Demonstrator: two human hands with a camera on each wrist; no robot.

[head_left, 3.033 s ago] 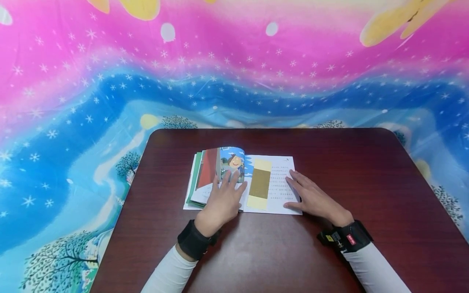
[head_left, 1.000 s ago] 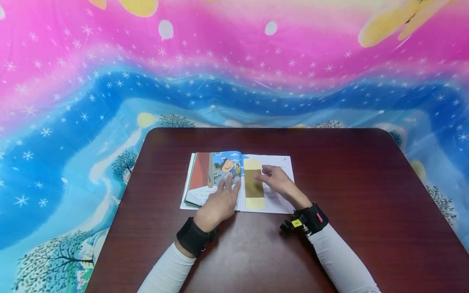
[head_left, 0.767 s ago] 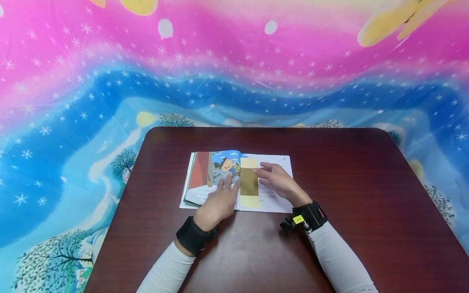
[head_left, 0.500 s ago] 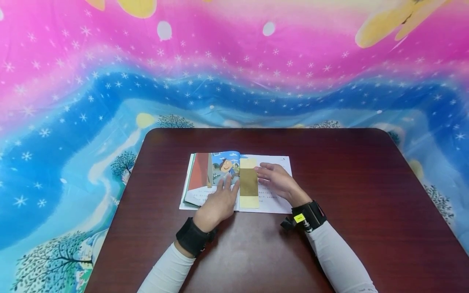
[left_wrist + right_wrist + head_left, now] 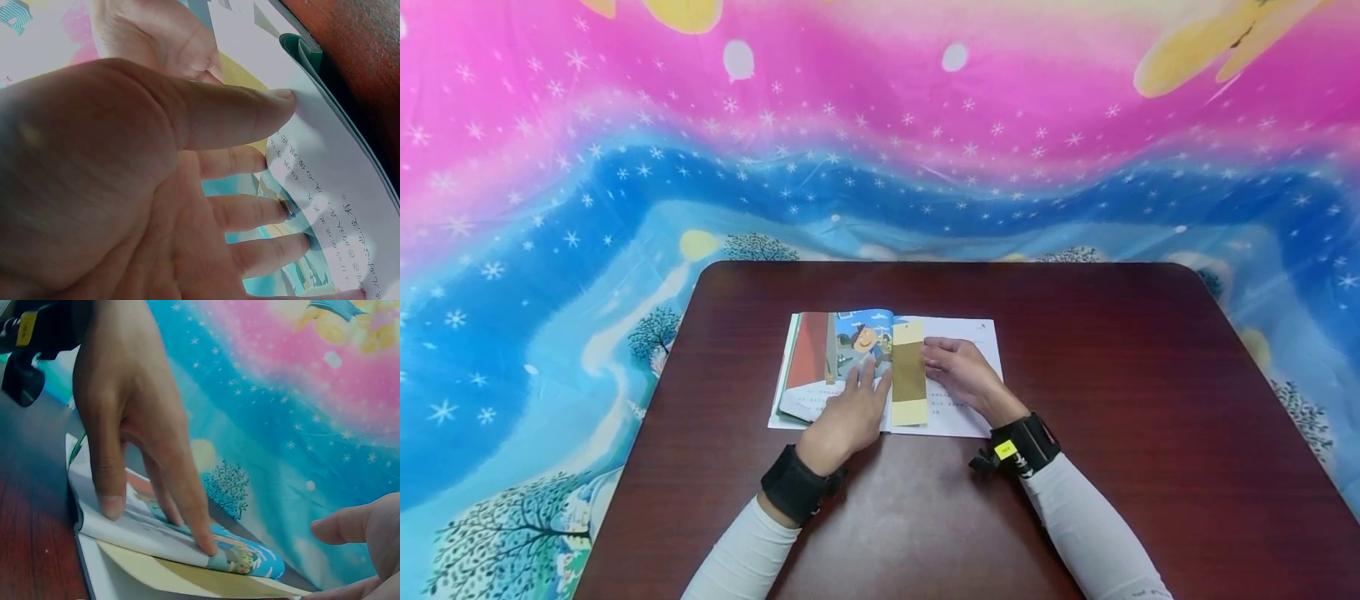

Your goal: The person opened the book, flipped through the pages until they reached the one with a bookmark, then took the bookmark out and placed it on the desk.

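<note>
An open picture book (image 5: 958, 417) lies on the table, illustrated page on the left, text page on the right. My left hand (image 5: 846, 417) rests on the left page with fingers spread and straight, near the cartoon figure (image 5: 865, 338). Along the spine on the right page lies a pale yellow paper strip (image 5: 910, 372) with an olive middle band. My right hand (image 5: 966, 375) touches its right edge with the fingertips. In the right wrist view the thumb (image 5: 340, 526) stands apart from the strip (image 5: 181, 578), which looks slightly bowed; the right fingers are mostly out of frame.
The dark reddish-brown table (image 5: 1112, 350) extends around the book on all sides. Behind it hangs a pink and blue cloth (image 5: 850, 125) with snowflakes. Black bands (image 5: 1026, 442) with cameras sit on both wrists.
The right hand has moved left from the page's outer edge to the strip. The strip has shifted left to the spine. Raised left pages now lie flatter under the left hand.
</note>
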